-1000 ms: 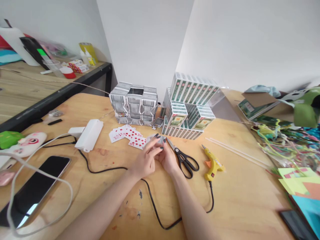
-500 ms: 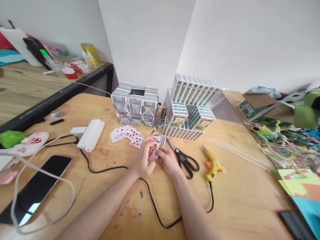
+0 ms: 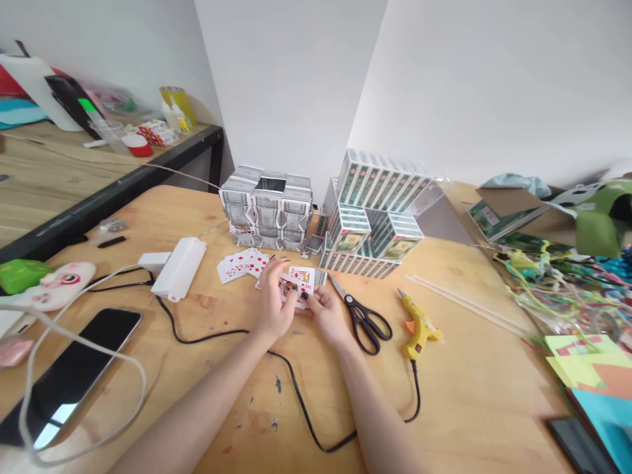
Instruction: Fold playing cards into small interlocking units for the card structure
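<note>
My right hand (image 3: 328, 317) pinches a few face-up playing cards (image 3: 302, 274) by their lower right edge, low over the table. My left hand (image 3: 276, 304) is on the cards' other side, fingers raised and apart, its thumb tip on or close to the lower card. Fanned red diamond cards (image 3: 241, 264) lie face up beyond my left hand. A grey patterned card back (image 3: 320, 277) shows behind my right hand. Black-handled scissors (image 3: 364, 318) rest beside my right hand, blades pointing toward the cards.
A block built of grey-backed cards (image 3: 269, 207) and stacked green-white card boxes (image 3: 380, 187) stand behind. The yellow glue gun (image 3: 419, 326) lies right; its black cord (image 3: 306, 401) crosses in front. Clear glue sticks (image 3: 469, 304), a white power box (image 3: 180, 268) and a phone (image 3: 89, 368) lie around.
My left fingers have lifted and moved left, away from the top of the cards, uncovering a jack of diamonds. My right hand keeps its hold at nearly the same spot.
</note>
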Action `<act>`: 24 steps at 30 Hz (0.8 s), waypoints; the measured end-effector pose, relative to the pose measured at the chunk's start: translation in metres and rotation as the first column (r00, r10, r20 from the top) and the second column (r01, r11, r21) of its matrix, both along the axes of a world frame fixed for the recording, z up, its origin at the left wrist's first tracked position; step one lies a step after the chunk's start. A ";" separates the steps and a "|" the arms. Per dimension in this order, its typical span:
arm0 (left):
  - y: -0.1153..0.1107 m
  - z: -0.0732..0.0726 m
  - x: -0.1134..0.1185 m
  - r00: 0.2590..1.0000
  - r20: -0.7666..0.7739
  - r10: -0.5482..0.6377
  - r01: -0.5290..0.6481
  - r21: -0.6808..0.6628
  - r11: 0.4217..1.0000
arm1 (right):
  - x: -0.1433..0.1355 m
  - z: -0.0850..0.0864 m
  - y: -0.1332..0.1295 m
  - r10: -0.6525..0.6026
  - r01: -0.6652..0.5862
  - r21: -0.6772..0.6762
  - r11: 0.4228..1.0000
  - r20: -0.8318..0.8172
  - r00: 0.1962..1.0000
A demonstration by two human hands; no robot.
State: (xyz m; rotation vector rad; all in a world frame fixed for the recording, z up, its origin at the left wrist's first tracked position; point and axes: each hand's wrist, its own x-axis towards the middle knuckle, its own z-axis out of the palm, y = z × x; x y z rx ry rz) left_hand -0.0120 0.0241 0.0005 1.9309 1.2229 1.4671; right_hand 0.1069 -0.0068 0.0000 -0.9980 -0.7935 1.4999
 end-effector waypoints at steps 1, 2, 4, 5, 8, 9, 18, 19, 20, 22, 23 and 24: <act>0.003 -0.002 -0.001 0.999 0.017 0.029 -0.028 -0.038 0.999 | 0.000 0.001 0.000 -0.016 0.016 0.002 1.000 0.004 1.000; 0.006 -0.004 -0.003 0.999 0.044 0.030 -0.026 -0.089 0.996 | 0.000 0.001 0.001 -0.030 0.030 0.003 1.000 0.009 1.000; 0.011 -0.006 -0.005 0.985 0.168 -0.049 0.085 -0.217 0.972 | 0.001 0.001 0.002 -0.058 0.057 0.005 0.998 0.023 0.998; 0.013 -0.006 -0.006 0.968 0.235 -0.090 0.154 -0.271 0.950 | 0.002 0.000 0.002 -0.075 0.074 0.006 0.997 0.039 0.996; 0.016 -0.003 -0.009 0.906 0.386 -0.172 0.330 -0.393 0.858 | 0.006 -0.004 0.004 -0.161 0.161 0.011 0.987 0.136 0.977; 0.016 -0.001 -0.010 0.889 0.417 -0.190 0.377 -0.431 0.820 | 0.007 -0.006 0.004 -0.197 0.197 0.017 0.980 0.168 0.966; 0.018 0.000 -0.010 0.858 0.506 -0.090 0.377 -0.502 0.778 | 0.006 0.001 0.002 -0.088 0.089 0.004 0.996 0.201 0.976; 0.018 -0.002 -0.009 0.845 0.531 -0.063 0.368 -0.491 0.789 | 0.005 0.002 0.002 -0.068 0.068 0.005 0.998 0.193 0.979; 0.019 -0.003 -0.009 0.833 0.552 -0.046 0.364 -0.484 0.795 | 0.004 0.003 0.002 -0.077 0.076 0.012 0.997 0.192 0.978; 0.019 -0.004 -0.008 0.822 0.567 -0.044 0.377 -0.486 0.789 | 0.004 0.003 0.002 -0.164 0.160 0.036 0.986 0.196 0.967; 0.019 -0.003 -0.007 0.823 0.565 -0.058 0.394 -0.495 0.775 | 0.004 0.002 0.002 -0.221 0.215 0.053 0.975 0.198 0.955; 0.019 -0.002 -0.007 0.823 0.562 -0.079 0.417 -0.505 0.755 | 0.005 0.002 0.003 -0.269 0.260 0.071 0.963 0.200 0.942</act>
